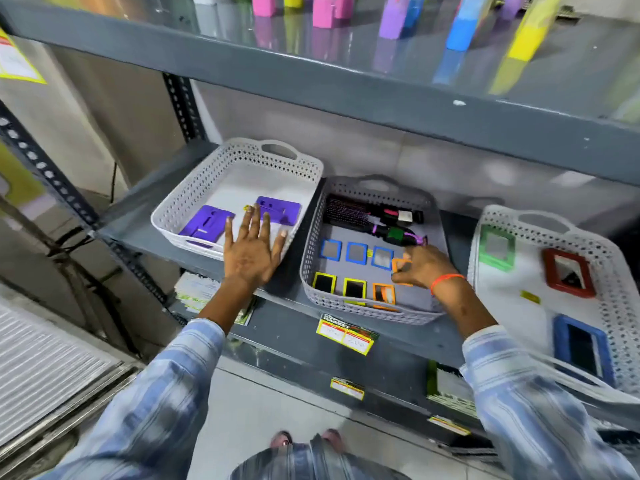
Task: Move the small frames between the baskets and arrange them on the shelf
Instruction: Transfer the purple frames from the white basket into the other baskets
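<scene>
Seemingly light and stiff, the small orange frame [401, 266] sits pinched by its rim in the right hand [424, 268] over the grey basket [346, 303] (mirror-like inserts look fragile); the left hand [249, 251] hovers spread, holding nothing.

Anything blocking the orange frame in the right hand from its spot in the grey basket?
Nothing visible. The right hand holds the orange frame over bare floor of the grey basket, right of the blue frames.
</scene>
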A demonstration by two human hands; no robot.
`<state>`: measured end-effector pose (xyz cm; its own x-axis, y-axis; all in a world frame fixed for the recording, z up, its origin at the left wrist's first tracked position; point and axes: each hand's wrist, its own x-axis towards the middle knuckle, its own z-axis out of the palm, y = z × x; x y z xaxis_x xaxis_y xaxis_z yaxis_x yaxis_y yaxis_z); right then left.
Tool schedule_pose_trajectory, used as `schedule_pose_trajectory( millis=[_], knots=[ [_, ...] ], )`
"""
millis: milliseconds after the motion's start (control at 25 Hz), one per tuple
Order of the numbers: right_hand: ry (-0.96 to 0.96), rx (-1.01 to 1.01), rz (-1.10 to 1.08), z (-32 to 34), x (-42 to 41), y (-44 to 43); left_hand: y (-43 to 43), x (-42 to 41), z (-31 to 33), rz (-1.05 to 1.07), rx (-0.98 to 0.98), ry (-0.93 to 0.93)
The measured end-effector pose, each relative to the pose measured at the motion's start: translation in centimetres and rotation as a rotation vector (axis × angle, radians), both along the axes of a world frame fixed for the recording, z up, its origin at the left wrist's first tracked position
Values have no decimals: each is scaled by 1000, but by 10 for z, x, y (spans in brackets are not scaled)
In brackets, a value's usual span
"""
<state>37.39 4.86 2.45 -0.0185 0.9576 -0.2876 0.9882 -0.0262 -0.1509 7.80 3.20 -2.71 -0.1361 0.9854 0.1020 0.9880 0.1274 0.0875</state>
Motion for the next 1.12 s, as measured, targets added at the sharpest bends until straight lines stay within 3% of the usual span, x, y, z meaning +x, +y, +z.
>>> schedule_pose_trajectory(
  millis=[200, 600, 920, 1120],
  knots=[
    [-169, -105, 41, -19, 14, -20, 0, 2, 3, -9, -21, 17],
    [-232, -120, 86, -7, 4, -23, -1, 2, 4, -8, -35, 33],
    [-72, -35, 167, 31, -47, 7, -7, -11, 2, 10, 52, 36],
    [61, 85, 267, 42, -113, 35, -9, -48, 7, 133, 86, -20]
  ],
)
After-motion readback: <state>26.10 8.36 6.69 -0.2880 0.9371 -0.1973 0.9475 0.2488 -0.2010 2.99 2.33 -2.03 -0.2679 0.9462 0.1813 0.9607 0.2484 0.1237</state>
